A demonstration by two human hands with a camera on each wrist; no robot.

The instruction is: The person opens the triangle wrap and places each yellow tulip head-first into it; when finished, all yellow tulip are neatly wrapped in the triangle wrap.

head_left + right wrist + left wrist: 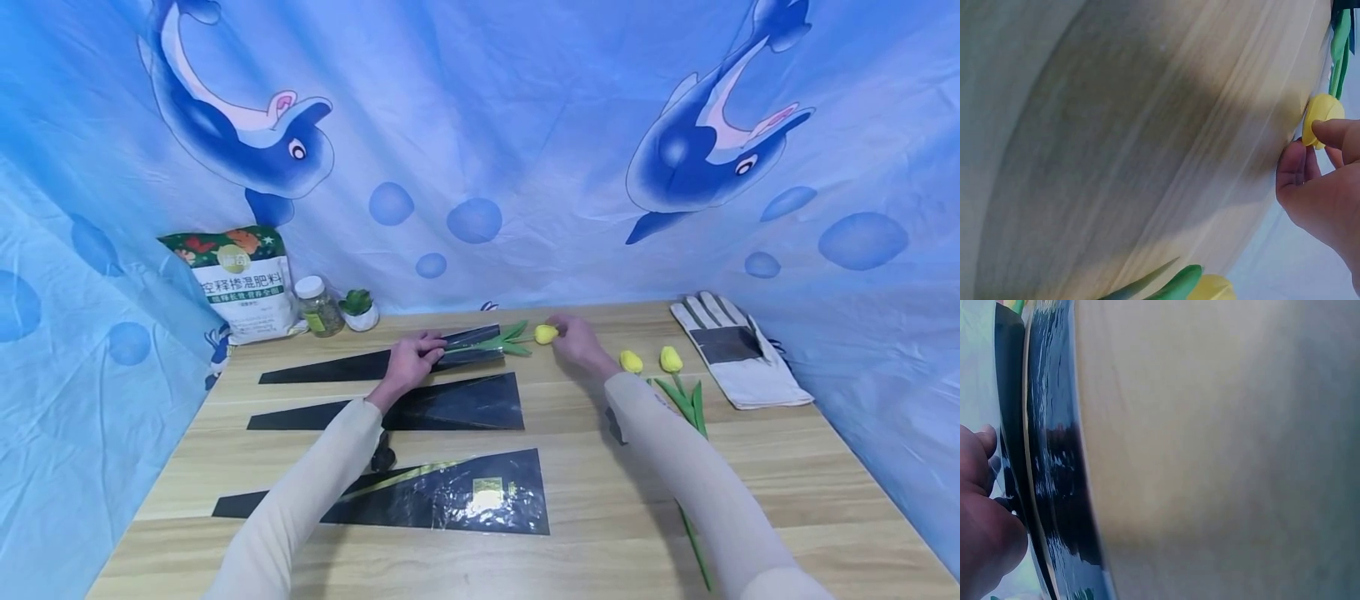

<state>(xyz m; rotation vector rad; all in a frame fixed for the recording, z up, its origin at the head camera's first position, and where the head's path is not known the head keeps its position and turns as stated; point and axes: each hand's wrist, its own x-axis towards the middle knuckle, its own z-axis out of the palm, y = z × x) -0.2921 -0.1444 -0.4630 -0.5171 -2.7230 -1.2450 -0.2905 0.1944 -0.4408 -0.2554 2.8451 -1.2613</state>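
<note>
My right hand (576, 337) pinches the yellow bloom of an artificial tulip (546, 334) between thumb and fingers; the right wrist view shows the bloom (1322, 119) at the fingertips. This tulip's green leaves and stem lie over the wide end of the farthest black flower sleeve (360, 367), pointing left. My left hand (411, 362) holds the same sleeve near its middle, with thumb and fingers at its edge beside the stem; the left wrist view shows the hand (988, 519) against the raised black film (1011, 381). The exact contact of its fingertips is partly hidden.
Two more black sleeves, a middle one (465, 404) and a near one (510, 500), lie on the wooden table. Two yellow tulips (671, 360) lie by my right forearm. A glove (742, 354), fertilizer bag (251, 292), jar (318, 308) and potted plant (360, 311) stand or lie farther back.
</note>
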